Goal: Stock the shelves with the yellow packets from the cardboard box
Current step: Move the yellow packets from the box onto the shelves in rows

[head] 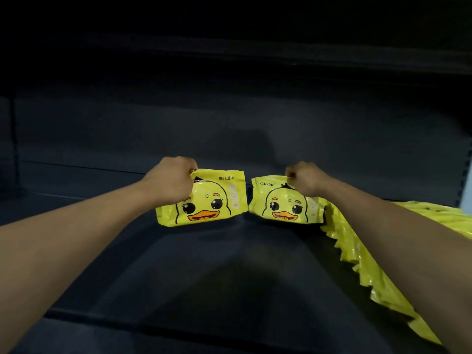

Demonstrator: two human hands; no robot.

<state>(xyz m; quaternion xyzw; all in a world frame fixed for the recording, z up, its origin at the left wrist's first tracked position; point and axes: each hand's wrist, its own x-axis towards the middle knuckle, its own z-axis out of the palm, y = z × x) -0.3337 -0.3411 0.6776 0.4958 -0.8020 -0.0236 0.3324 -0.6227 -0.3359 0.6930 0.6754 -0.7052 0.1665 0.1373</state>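
Observation:
Two yellow packets with a cartoon duck face stand upright side by side on the dark shelf (204, 264). My left hand (171, 180) pinches the top left corner of the left packet (207, 200). My right hand (306, 178) grips the top right edge of the right packet (283, 203). A narrow gap separates the two packets. The cardboard box is out of view.
A row of several more yellow packets (378, 251) stands on edge along the right side of the shelf, partly hidden by my right forearm. The shelf's back panel (229, 129) is dark, and another shelf (229, 54) hangs overhead.

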